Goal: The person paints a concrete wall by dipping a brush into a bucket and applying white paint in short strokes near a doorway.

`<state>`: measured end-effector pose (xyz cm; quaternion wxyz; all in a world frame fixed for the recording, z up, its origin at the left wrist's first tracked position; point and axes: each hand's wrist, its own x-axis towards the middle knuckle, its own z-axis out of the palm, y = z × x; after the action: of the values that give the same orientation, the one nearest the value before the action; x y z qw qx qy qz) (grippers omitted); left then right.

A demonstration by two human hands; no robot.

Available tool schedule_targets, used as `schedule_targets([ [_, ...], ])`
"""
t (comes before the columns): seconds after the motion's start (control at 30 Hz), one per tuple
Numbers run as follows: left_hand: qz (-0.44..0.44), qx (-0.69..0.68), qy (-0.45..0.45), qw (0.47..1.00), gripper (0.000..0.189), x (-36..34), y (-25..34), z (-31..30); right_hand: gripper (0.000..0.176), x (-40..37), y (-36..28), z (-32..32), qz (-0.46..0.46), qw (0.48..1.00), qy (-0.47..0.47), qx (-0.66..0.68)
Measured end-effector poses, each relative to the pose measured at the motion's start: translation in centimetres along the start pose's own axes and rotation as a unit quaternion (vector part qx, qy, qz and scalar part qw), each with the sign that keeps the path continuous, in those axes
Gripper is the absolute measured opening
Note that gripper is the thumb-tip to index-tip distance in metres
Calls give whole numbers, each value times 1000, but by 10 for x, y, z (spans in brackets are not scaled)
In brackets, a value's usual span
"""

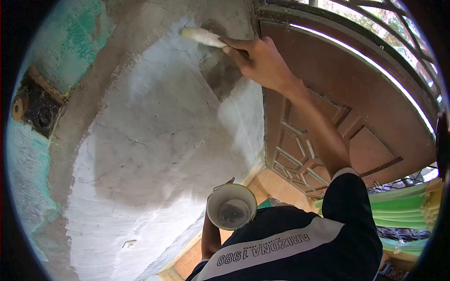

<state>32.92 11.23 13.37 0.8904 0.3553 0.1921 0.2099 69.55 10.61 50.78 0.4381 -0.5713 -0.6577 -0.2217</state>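
Note:
My right hand (pixel 255 58) is closed round the handle of a brush (pixel 202 37), whose pale tip lies against the upper part of the wall (pixel 154 122). The wall shows white coating, grey patches and fine cracks. Low in the view, a small whitish bucket (pixel 231 206) with a little greyish-white material inside is held close to my shirt. My left hand (pixel 230 181) is mostly hidden behind it; only a fingertip shows at the rim, with the forearm below.
A brown panelled door (pixel 323 122) stands to the right under a barred window (pixel 398 23). At the left is an open electrical box (pixel 40 103) in the wall. Green curtains (pixel 398 206) hang at the lower right, and orange floor tiles (pixel 274 187) show below.

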Motion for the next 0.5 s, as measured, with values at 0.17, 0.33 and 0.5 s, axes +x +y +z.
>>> schedule_targets([
  [0.17, -13, -14, 10, 1000, 64, -1, 3, -3, 32, -18, -12, 27, 148, 977, 2, 155],
  [0.33, -11, -10, 10, 1000, 63, -5, 9, -6, 29, -29, 2, 46, 173, 977, -52, 112],
  [0.5, -6, -13, 11, 1000, 62, -15, 5, -6, 34, -32, 21, 31, 196, 954, -226, 23],
])
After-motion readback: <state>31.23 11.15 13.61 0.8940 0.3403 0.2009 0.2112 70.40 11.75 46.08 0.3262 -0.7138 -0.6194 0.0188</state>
